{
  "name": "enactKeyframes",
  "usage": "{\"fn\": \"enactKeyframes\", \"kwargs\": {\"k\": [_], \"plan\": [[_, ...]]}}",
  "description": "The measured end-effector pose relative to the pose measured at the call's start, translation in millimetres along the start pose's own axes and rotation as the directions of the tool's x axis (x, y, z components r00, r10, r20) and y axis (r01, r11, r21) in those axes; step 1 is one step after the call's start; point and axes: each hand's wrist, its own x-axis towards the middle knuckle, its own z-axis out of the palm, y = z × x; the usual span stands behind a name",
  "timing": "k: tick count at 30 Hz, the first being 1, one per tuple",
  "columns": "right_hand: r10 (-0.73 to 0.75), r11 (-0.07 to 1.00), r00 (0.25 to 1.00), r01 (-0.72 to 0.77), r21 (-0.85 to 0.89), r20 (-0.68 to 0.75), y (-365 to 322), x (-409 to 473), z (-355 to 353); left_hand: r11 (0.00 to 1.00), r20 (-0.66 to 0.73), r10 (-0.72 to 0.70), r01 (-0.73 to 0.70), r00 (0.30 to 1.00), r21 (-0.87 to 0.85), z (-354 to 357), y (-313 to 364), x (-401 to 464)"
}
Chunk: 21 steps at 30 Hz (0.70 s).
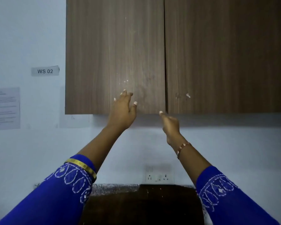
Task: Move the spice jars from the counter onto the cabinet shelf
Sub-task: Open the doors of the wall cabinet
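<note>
A brown wooden wall cabinet fills the upper view, both doors closed: the left door and the right door. My left hand is raised with fingers spread, flat against the lower part of the left door, holding nothing. My right hand reaches up under the bottom edge where the two doors meet, one finger touching that edge and the other fingers curled. No spice jars are in view and the shelf is hidden behind the doors.
A dark counter lies at the bottom between my blue sleeves. A wall socket sits above it. A "WS 02" label and a printed sheet hang on the pale wall to the left.
</note>
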Motion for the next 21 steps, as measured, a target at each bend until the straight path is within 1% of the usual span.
{"fn": "enactKeyframes", "kwargs": {"k": [2,5,10,13,17,21], "plan": [[0.066,0.985,0.998,-0.065,0.161,0.0,4,18,13,0.999,0.004,0.009,-0.009,1.0,-0.037,4,-7,9],[0.104,0.95,0.994,-0.106,0.294,0.022,7,50,35,0.995,0.042,0.044,-0.04,0.998,-0.096,16,-15,21],[0.174,0.87,0.982,-0.119,0.478,-0.072,6,76,56,0.988,0.057,0.088,-0.079,0.995,-0.133,28,-30,38],[0.213,0.825,0.972,-0.126,0.551,-0.095,11,80,60,0.987,0.074,0.084,-0.073,0.994,-0.14,31,-35,43],[0.195,0.74,0.981,-0.139,0.658,-0.011,9,90,64,0.986,0.083,0.087,-0.074,0.993,-0.146,30,-38,49],[0.186,0.721,0.982,-0.147,0.678,0.015,14,92,62,0.987,0.101,0.09,-0.075,0.991,-0.14,26,-42,49]]}}
